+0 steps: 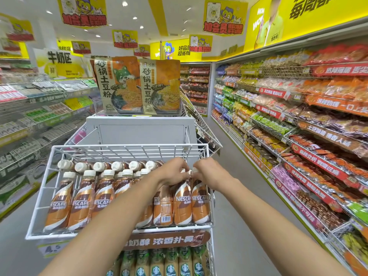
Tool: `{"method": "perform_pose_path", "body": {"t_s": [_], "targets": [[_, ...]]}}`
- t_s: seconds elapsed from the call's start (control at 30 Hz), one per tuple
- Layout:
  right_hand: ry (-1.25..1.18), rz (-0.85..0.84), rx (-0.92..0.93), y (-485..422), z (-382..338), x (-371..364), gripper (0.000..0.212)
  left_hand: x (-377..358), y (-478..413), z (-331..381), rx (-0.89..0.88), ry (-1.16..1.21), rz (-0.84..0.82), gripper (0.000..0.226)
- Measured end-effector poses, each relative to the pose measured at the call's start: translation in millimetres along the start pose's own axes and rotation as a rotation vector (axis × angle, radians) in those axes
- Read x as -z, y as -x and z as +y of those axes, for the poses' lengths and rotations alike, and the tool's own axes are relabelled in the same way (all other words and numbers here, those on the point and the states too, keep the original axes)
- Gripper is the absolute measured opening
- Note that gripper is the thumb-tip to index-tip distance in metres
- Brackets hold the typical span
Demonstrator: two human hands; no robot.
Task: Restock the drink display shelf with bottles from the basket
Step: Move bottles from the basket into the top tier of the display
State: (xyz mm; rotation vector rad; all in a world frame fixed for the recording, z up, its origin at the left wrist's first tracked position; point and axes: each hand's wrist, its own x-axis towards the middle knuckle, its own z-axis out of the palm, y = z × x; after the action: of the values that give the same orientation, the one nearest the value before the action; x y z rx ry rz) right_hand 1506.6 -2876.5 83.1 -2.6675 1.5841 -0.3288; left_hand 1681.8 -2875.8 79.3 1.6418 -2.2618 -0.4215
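Placement step: left hand point(175, 170) and right hand point(207, 172) fingers apparently grip bottle caps point(189, 172) in the wire shelf point(127, 148); seating upright follows.

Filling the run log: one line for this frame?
left hand: on bottle caps | right hand: on bottle caps | Nescafe bottles: upright in wire shelf | grips: unclear

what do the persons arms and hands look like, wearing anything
Both forearms are bare as far as the view shows: no sleeves, gloves, watch or bracelet. No rings show on the left hand or right hand, though some fingers are hidden.
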Motion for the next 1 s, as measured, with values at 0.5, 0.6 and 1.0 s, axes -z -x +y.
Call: {"method": "perform_pose_path", "body": {"t_s": [0.5, 0.6, 1.0], "targets": [[0.125, 0.130, -0.037, 21, -47, 14, 0.043, 60, 92, -54, -0.045, -0.210, 0.146, 0.058], [0.065, 0.138, 0.001, 24, -76, 18, 0.047, 89, 126, -91, 0.024, -0.308, 0.157, 0.056], [0.024, 0.078, -0.112, 4, -127, -10, 0.034, 112, 167, -158, 0.210, -0.318, 0.149, 0.041]]}}
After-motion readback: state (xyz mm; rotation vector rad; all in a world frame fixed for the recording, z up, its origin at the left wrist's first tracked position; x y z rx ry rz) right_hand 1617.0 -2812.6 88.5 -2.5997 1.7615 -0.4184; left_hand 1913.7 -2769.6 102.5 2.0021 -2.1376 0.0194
